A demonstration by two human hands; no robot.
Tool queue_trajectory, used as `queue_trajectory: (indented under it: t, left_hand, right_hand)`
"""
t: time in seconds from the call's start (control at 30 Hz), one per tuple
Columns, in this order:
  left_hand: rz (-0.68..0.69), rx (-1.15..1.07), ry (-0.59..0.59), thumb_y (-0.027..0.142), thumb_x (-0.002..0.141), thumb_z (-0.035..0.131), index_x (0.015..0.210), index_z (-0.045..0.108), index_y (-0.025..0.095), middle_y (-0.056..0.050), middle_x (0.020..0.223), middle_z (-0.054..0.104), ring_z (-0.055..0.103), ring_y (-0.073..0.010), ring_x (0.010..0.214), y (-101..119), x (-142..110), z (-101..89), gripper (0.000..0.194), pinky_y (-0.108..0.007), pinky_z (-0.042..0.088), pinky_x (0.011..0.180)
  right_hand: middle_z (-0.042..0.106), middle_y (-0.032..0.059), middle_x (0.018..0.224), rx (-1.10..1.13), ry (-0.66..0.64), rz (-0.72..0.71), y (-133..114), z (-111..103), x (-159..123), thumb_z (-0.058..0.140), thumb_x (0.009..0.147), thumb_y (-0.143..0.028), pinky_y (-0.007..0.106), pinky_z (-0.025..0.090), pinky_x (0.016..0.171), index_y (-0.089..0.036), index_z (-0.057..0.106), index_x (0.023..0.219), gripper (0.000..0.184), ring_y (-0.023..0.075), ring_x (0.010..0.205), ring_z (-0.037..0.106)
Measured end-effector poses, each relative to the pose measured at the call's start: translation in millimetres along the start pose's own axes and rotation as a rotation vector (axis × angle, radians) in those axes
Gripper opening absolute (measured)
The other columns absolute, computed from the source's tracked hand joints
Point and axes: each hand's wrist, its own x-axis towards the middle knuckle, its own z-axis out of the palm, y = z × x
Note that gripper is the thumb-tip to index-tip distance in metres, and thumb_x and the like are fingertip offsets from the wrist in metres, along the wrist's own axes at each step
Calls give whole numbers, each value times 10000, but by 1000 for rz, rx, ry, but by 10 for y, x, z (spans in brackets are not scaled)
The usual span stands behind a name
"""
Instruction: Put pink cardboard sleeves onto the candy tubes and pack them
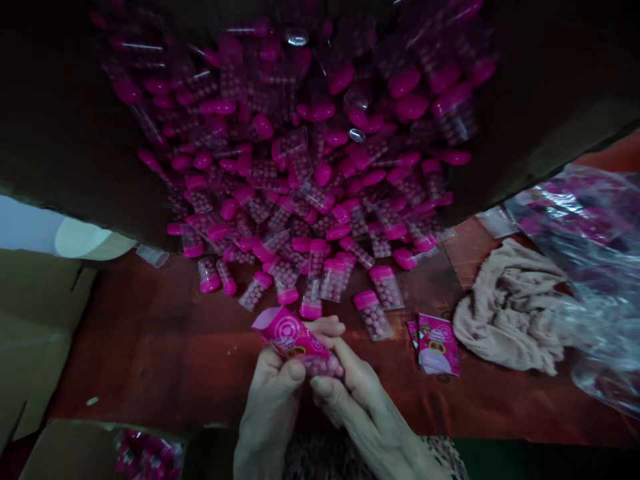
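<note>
Near the front edge of the table, a pink printed sleeve (294, 333) sits partly around a small clear container of pink balls (323, 366). My left hand (270, 397) is closed on the sleeve's lower left side, thumb on top. Fingers of my right hand (365, 400) grip the container's right end, with the thumb below it. Just beyond both hands lies a big heap of similar containers (280, 273) with bright pink caps. Two or so flat printed sleeves (438, 343) rest to the right of my right hand.
A large cardboard box (530, 87) opens toward me, and the heap spills from it. On the right are a crumpled beige cloth (513, 307) and a clear plastic bag (600, 267). A lower-left box (70, 450) holds pink packets (149, 455). A pale bowl (90, 239) stands left.
</note>
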Motion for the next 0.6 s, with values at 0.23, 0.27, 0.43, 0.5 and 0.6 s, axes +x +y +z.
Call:
queue_trajectory:
  t: [0.23, 0.27, 0.43, 0.5, 0.6]
  left_hand:
    - [-128, -38, 34, 392, 721, 643, 835, 704, 146, -28, 582, 631, 352, -30, 251, -61, -76, 37, 278, -154, 300, 221]
    - [-148, -26, 27, 401, 736, 626, 860, 702, 146, -4, 513, 586, 325, -29, 242, -74, -103, 52, 294, -151, 287, 218]
    - [-187, 4, 106, 398, 723, 654, 803, 687, 172, 65, 333, 403, 306, -40, 246, -148, -236, 51, 242, -135, 253, 247]
    - [-194, -15, 129, 399, 700, 679, 720, 665, 190, 68, 313, 395, 342, -50, 251, -173, -270, 27, 211, -139, 265, 265]
    - [-177, -31, 146, 389, 654, 722, 667, 658, 198, 60, 319, 424, 400, -65, 266, -199, -303, -30, 202, -156, 323, 294]
  right_hand:
    - [595, -23, 560, 199, -164, -31, 5, 35, 57, 392, 912, -410, 177, 463, 420, -186, 577, 1008, 306, 101, 396, 556]
    - [586, -26, 545, 212, -170, -20, 9, 48, 59, 389, 910, -424, 176, 460, 410, -181, 575, 1015, 323, 101, 386, 553]
    - [553, -27, 472, 258, -138, 53, 16, 60, 63, 415, 881, -488, 166, 435, 381, -182, 634, 824, 381, 99, 383, 548]
    - [517, -38, 437, 322, -182, 103, 35, 64, 63, 430, 872, -493, 152, 401, 355, -168, 624, 746, 399, 85, 354, 513]
    - [511, -41, 455, 428, -256, 220, 100, 121, 46, 468, 855, -483, 141, 383, 363, -157, 580, 624, 415, 59, 348, 474]
